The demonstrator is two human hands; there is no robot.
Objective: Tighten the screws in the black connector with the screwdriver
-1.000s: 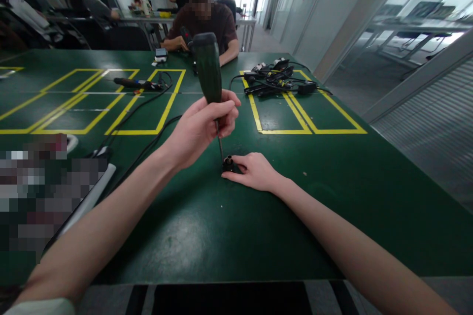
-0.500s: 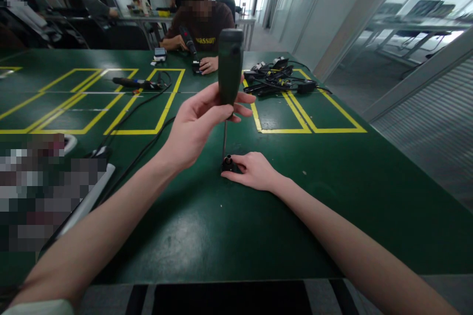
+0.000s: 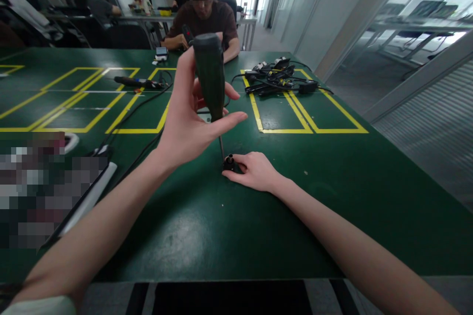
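My left hand (image 3: 192,103) is around the dark green handle of a screwdriver (image 3: 210,71), loosely, with the thumb stretched out to the right. The tool leans slightly left at its top, and its thin shaft runs down to a small black part (image 3: 228,165) on the table. That part has a short round metal-rimmed tube sticking up; its exact kind is too small to tell. Between thumb and forefinger, my right hand (image 3: 254,171) pinches the part from the right and rests on the tabletop. The shaft's tip meets the part's left side, where details are hidden.
Yellow tape marks the green table (image 3: 332,197). Beyond lie a bundle of black cables (image 3: 277,78) and a corded black tool (image 3: 136,82). At left is a blurred-out object with a light edge (image 3: 88,199). A co-worker (image 3: 207,19) sits opposite, near a small device (image 3: 161,53).
The screwdriver's handle has tipped left. My left hand has shifted its hold, with the wrist turned and the thumb now extended. My right hand stays on the part. The co-worker's hands have moved.
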